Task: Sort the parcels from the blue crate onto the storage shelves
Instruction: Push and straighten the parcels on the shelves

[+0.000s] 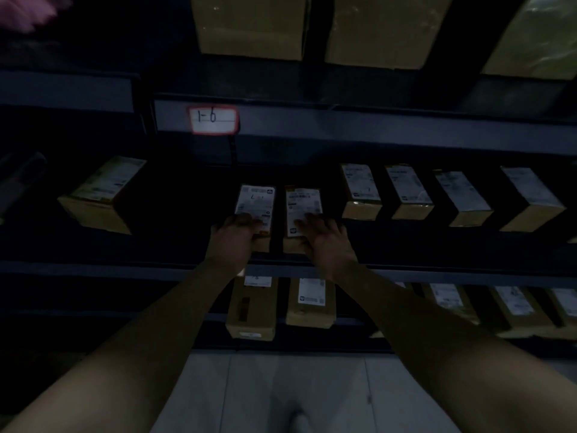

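Two small brown parcels with white labels stand side by side on the middle shelf. My left hand rests on the near end of the left parcel, fingers over its label. My right hand lies on the near end of the right parcel, fingers spread across the label. Both arms reach forward from the bottom of the view. The scene is very dark. The blue crate is not in view.
Several labelled parcels line the same shelf to the right, and one parcel sits to the left. A tag reading 1-6 hangs on the upper shelf edge. Larger boxes stand above; more parcels fill the shelf below.
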The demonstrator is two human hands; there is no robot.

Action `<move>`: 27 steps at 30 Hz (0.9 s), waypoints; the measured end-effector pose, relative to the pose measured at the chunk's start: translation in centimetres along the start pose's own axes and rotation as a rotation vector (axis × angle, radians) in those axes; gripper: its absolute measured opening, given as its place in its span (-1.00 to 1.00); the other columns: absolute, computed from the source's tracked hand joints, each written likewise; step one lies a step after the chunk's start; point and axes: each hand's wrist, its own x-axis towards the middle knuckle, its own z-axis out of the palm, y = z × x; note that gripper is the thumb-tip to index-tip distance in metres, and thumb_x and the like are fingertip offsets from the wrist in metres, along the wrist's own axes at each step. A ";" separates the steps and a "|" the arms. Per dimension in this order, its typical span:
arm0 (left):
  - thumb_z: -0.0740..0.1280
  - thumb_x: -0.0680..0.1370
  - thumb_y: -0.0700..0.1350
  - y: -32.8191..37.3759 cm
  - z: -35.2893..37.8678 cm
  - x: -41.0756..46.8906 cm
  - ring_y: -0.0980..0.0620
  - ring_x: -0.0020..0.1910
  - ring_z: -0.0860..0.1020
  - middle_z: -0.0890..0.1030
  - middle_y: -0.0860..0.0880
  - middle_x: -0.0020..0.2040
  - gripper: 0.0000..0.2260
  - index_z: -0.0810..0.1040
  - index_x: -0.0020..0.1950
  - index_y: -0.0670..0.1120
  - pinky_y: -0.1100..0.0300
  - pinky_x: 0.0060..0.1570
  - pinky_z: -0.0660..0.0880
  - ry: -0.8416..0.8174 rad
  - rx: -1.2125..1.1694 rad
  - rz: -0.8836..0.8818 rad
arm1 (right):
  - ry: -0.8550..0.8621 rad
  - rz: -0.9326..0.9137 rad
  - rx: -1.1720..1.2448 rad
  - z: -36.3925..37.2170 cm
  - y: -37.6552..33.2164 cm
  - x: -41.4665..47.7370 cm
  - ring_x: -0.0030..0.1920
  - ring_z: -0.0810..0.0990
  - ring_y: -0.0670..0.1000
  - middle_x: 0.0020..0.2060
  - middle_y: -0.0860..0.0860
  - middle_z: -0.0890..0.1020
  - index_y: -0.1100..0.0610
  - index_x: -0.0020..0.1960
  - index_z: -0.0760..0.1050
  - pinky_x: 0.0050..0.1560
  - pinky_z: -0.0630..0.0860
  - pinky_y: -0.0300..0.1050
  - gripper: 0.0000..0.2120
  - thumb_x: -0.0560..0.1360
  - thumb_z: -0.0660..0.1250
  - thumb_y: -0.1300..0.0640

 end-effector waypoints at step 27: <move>0.32 0.51 -0.23 -1.1 0.7 6.7 -0.21 0.39 0.33 0.37 -0.16 0.44 -0.49 0.34 0.46 -0.09 -0.19 0.40 0.11 0.168 -0.004 -0.091 | 0.219 -0.072 0.049 1.0 2.8 7.6 0.14 0.54 0.34 0.22 0.23 0.56 0.21 0.31 0.51 0.11 0.47 0.22 -0.49 0.36 0.42 0.30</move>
